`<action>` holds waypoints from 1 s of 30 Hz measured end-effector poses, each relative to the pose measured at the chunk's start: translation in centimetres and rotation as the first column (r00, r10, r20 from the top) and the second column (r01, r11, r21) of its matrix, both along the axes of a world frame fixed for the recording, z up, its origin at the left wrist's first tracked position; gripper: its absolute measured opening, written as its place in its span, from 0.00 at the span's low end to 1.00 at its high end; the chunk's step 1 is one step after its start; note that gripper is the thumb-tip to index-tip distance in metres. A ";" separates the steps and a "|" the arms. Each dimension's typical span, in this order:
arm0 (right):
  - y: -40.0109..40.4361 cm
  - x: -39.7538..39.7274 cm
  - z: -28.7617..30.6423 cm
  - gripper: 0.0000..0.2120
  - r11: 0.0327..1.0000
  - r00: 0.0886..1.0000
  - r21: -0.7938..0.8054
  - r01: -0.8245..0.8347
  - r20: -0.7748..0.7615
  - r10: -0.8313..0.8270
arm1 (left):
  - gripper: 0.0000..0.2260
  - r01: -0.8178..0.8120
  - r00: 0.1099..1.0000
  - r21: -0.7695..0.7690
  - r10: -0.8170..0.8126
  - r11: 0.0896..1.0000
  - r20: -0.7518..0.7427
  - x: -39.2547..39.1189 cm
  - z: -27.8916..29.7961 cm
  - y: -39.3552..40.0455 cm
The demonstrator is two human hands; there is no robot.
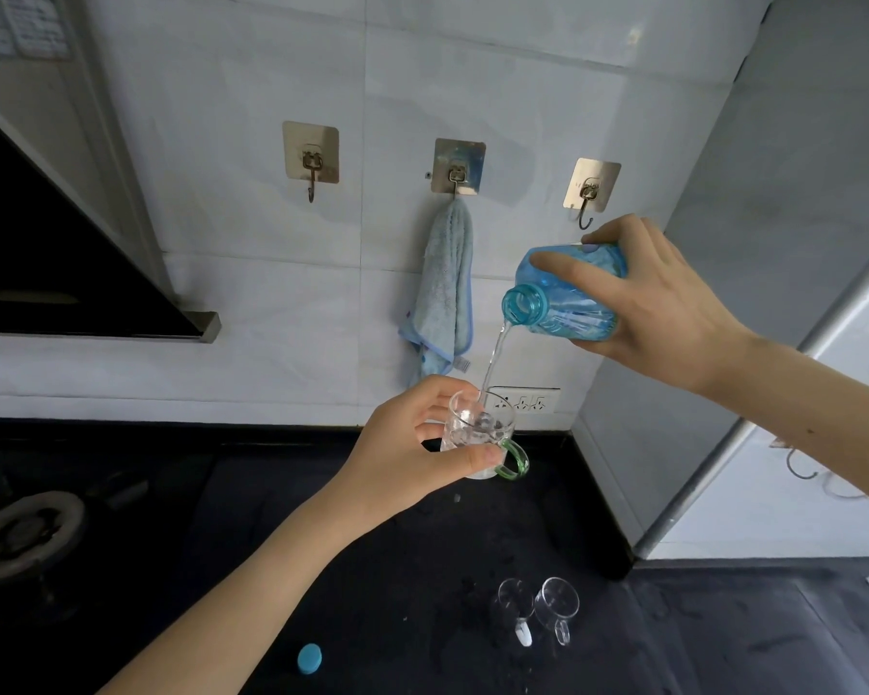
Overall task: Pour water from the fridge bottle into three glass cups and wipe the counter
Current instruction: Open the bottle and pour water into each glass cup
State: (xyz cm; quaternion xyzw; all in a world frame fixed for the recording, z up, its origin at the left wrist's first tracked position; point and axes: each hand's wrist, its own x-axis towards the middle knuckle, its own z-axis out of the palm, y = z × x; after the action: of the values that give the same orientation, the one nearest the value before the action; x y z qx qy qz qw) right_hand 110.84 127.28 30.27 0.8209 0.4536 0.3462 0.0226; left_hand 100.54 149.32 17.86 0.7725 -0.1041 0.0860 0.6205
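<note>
Black counter [372, 569] fills the near view, speckled with drops. At 6 o'clock lies a blue cap [309, 658]; at 5 o'clock two cups [538, 606] stand close together, seemingly empty, though glass on black is hard to read. Above, the left hand [402, 453] wraps a green-handled cup [477, 436] in mid-air. At 1 o'clock the right hand [658, 303] grips the tilted bottle [568, 293] round its body, water streaming down. Wet glass is slippery and fragile; the handle offers the surer hold. Beyond, at 12 o'clock, a soft cloth [445, 288] hangs from a hook [456, 175].
</note>
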 end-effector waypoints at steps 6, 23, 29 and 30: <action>-0.3 0.4 0.2 0.31 1.000 1.000 -0.001 0.022 -0.006 -0.022 | 0.24 -0.004 1.000 0.001 0.004 1.000 -0.004 0.3 0.1 -0.1; -0.4 0.7 0.6 0.31 1.000 1.000 -0.006 0.012 0.022 -0.012 | 0.24 -0.011 1.000 -0.019 0.011 1.000 0.000 0.5 0.0 -0.1; -0.4 0.6 0.5 0.29 1.000 1.000 -0.005 0.010 0.026 -0.010 | 0.23 -0.012 1.000 -0.031 0.012 0.999 -0.002 0.4 0.0 -0.1; -0.4 0.5 0.5 0.29 1.000 1.000 -0.006 0.012 0.026 -0.012 | 0.23 -0.010 1.000 -0.030 0.010 1.000 -0.002 0.4 0.0 -0.1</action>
State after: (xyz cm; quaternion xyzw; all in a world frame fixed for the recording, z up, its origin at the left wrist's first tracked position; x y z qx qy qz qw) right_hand 111.36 126.91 30.74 0.8191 0.4492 0.3552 0.0330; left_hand 100.90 149.24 17.81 0.7637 -0.0985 0.0900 0.6316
